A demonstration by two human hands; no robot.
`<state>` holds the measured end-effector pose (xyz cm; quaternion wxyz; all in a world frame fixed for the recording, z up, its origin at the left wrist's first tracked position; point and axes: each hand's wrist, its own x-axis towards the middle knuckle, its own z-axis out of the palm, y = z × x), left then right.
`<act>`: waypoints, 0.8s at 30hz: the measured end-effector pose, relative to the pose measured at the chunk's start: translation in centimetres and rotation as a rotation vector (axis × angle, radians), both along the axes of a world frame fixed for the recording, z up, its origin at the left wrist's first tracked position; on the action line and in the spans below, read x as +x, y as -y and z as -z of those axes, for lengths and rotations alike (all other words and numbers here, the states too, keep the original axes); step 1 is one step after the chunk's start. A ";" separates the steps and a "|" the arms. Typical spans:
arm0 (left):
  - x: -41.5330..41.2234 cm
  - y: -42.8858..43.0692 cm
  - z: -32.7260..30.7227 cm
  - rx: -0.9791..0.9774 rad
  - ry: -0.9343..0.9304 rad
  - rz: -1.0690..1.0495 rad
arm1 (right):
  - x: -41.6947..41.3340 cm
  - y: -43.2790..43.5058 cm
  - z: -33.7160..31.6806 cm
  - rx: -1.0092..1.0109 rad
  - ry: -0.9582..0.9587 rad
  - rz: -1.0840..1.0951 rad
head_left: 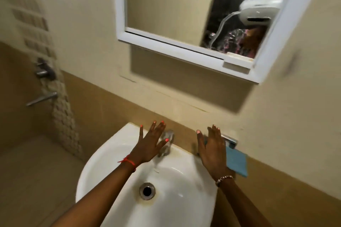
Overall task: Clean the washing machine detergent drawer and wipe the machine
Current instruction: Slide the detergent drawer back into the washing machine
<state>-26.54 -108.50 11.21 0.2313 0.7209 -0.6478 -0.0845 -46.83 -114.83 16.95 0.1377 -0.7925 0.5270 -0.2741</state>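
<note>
left hand (149, 146), right hand (212, 150): fingers splayed wide above sink (108, 150)

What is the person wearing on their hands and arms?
The left hand has a red thread tied round its wrist, the right hand a beaded bracelet. The nails are painted bright orange-pink. No sleeves show.

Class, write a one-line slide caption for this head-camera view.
Open hands over a white sink: left hand at the tap, right hand above a blue cloth.
</note>
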 end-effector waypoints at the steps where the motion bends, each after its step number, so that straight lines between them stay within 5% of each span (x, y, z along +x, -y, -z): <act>1: 1.4 -1.7 -0.3 -0.009 -0.001 -0.070 | 2.0 -0.6 0.0 -0.001 0.028 -0.072; 10: 13.9 -22.4 -2.3 0.005 0.055 -0.528 | 19.4 -14.2 1.4 0.079 0.126 -0.593; 24: 22.2 -63.8 -0.7 0.160 0.186 -1.288 | 40.1 -50.2 4.3 0.142 0.041 -1.322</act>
